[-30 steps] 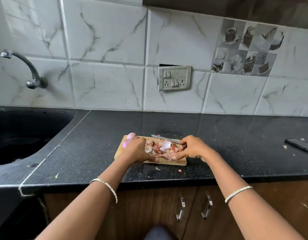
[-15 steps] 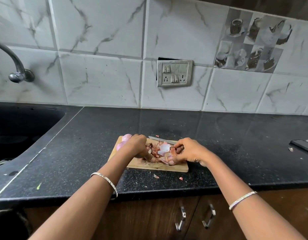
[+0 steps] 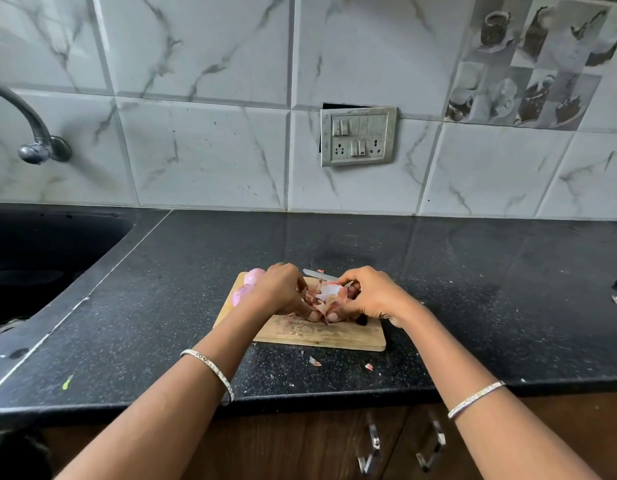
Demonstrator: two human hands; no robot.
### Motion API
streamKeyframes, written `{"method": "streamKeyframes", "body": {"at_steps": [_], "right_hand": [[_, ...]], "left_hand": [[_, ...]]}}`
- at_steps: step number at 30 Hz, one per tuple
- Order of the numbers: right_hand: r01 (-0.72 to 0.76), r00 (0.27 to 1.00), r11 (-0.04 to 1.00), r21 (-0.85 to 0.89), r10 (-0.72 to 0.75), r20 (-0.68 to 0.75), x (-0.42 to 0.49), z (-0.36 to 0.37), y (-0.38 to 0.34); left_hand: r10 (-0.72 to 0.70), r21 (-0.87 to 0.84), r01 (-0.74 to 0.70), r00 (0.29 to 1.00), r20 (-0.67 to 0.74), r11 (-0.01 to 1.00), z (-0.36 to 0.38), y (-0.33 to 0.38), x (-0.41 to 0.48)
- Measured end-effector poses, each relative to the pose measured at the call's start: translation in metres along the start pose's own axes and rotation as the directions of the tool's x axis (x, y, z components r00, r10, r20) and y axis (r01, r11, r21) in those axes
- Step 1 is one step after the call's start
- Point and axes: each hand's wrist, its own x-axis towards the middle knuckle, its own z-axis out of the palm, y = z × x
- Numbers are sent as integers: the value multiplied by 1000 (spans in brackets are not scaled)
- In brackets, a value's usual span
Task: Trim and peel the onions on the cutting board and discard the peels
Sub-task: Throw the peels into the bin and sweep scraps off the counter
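Our fingers point(image 3: 333, 317) on both hands curl inward, cupping the onion peels point(image 3: 326, 294) btwn them. The left hand point(image 3: 282, 292) and right hand point(image 3: 369, 299) have closed in vs a sec ago, when the peels lay spread over the cutting board point(image 3: 334, 336). So peeling looks done — we're gathering for discard. The heap sits mid-board, bunched, w/ no clear long axis. The peeled onions point(image 3: 255, 275) sit at the far-left corner. The knife point(image 3: 315, 273) lies along the far edge, tip left — scraps point(image 3: 314, 361) remain on the surface point(image 3: 196, 306).
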Motion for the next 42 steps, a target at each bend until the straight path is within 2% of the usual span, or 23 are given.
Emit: {"method": "streamKeyframes", "body": {"at_steps": [8, 15, 22, 28, 31, 35, 39, 42], "right_hand": [[3, 1000, 989, 149, -1, -9, -2, 0, 5], [-37, 995, 925, 378, 69, -72, -13, 5, 13], [-22, 985, 851, 524, 107, -133, -31, -12, 28], [-25, 967, 835, 550, 159, -198, -78, -42, 54], [-54, 951, 839, 542, 208, -227, -106, -54, 77], [-98, 919, 831, 548, 287, -270, -152, -69, 118], [-117, 860, 788, 604, 385, -336, -210, -77, 167], [-178, 817, 800, 573, 444, -367, -247, -76, 203]], "left_hand": [[-13, -252, 0, 999, -49, 968, 16, 5, 2], [-56, -531, -4, 994, -96, 848, 25, 14, -7], [-65, -642, -52, 985, -157, 765, 11, 50, -21], [25, -679, -122, 988, -150, 724, 20, 102, -36], [73, -662, -155, 986, -150, 734, 36, 133, -40], [177, -687, -195, 979, -98, 700, 65, 180, -44], [304, -725, -230, 952, -30, 649, 107, 233, -55], [362, -741, -242, 932, 1, 626, 144, 267, -68]]}}
